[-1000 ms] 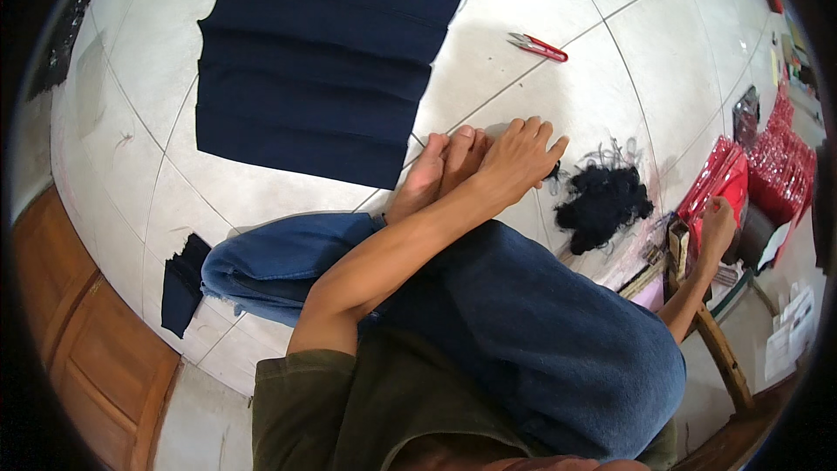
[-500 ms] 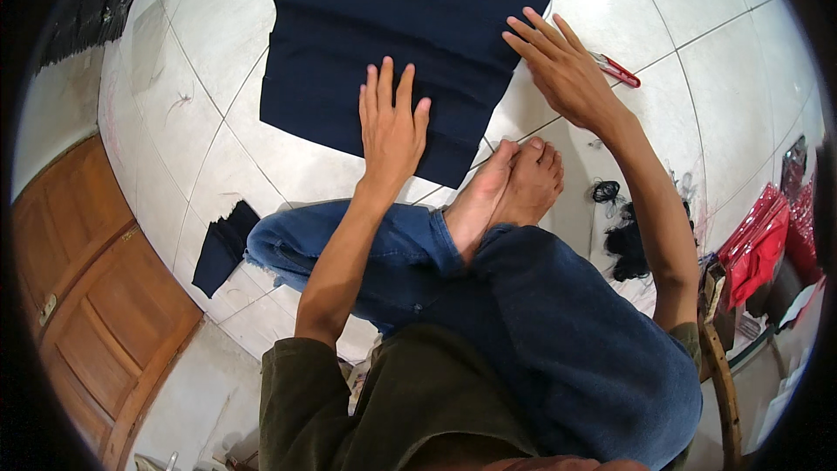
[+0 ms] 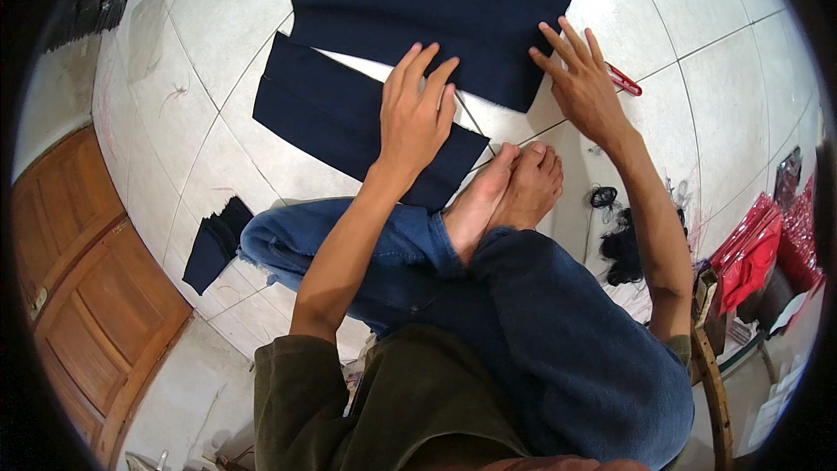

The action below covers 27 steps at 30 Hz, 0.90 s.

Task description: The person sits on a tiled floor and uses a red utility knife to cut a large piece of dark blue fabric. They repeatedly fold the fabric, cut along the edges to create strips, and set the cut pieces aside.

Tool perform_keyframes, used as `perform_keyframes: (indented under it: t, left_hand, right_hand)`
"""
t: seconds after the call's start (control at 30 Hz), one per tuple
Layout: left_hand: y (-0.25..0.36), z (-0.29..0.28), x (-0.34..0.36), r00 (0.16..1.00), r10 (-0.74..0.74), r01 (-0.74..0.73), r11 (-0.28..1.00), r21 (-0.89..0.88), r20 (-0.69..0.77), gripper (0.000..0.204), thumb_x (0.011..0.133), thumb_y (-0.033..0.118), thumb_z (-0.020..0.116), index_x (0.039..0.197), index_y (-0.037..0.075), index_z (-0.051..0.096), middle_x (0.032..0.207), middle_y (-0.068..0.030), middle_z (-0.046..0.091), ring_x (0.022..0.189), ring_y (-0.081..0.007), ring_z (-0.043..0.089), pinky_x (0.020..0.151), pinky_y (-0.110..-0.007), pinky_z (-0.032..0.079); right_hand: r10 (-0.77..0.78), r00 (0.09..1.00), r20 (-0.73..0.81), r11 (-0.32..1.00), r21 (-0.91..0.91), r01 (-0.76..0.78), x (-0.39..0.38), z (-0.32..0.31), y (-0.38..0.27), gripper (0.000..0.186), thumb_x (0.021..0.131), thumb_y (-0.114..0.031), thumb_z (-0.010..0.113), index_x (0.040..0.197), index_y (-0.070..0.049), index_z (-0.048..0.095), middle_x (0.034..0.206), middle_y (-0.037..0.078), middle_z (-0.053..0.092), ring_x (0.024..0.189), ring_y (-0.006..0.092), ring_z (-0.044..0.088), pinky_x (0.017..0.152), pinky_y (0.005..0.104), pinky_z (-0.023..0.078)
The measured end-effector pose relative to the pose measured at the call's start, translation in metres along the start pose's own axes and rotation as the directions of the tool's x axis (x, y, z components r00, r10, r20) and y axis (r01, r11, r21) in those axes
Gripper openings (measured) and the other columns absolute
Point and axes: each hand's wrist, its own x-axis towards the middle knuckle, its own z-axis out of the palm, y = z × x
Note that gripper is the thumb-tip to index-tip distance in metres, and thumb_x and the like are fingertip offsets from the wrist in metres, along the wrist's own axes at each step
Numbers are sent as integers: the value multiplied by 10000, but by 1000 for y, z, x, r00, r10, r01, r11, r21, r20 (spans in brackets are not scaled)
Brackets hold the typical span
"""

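Two pieces of dark navy cloth lie on the white tiled floor, a wedge-shaped gap between them. My left hand lies over the smaller, nearer piece, fingers spread and palm down. Its fingertips reach to the lower edge of the larger, farther piece. My right hand is at the right edge of that larger piece, fingers apart, fingertips by the cloth's side. I cannot tell whether they press on it. Just right of this hand is a small red-handled tool, partly hidden, like thread snips.
My bare feet are just below the cloth. A small stack of dark cloth lies by my left knee. Black thread tangles sit beside my right forearm. Red shiny packaging is at the right, a wooden door at the left.
The cloth lay together as one shape; now the larger piece has shifted up and right, baring a nearer piece and floor between. My left hand moved slightly right, my right hand slightly down.
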Motion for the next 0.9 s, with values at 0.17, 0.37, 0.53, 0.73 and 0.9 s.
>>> perform_keyframes:
  t: [0.17,0.37,0.53,0.73,0.9]
  left_hand:
    - [-21,4,34,997,-12,19,997,81,-81,361,967,145,648,1324,95,663,1475,-175,539,1426,-392,443,1175,-494,350]
    - [-79,-7,83,955,-57,83,993,78,-290,328,971,180,634,1275,64,679,1419,-216,563,1376,-424,468,1163,-499,350]
    - [-140,-6,117,873,-403,449,884,129,-273,544,1040,417,480,1478,97,515,1569,-263,389,1493,-462,284,1189,-644,188]
    - [-160,8,103,845,-515,525,748,405,-145,764,1025,633,319,1657,212,234,1701,-265,97,1525,-593,-7,1121,-805,-20]
    - [-161,1,96,838,-525,535,733,420,-153,750,1019,654,310,1655,263,240,1702,-263,92,1502,-635,-20,1120,-805,-30]
  right_hand:
    - [351,915,-201,933,155,-324,-32,-19,0,420,869,-48,682,1284,-112,672,1436,148,553,1311,365,530,1105,497,419]
    - [699,494,517,-48,723,-689,-38,-33,-11,495,1035,-438,598,1171,27,699,743,102,661,484,142,600,433,288,450]
    - [574,459,678,-122,625,-771,20,-17,-46,723,937,-634,649,1030,82,688,604,83,605,387,142,537,354,273,364]
    - [576,659,485,356,577,-735,42,10,-54,761,894,-650,702,704,87,668,596,209,618,537,327,650,505,444,482]
    - [583,643,497,409,504,-761,-15,12,-26,769,947,-610,656,628,89,630,542,260,566,521,368,629,528,451,468]
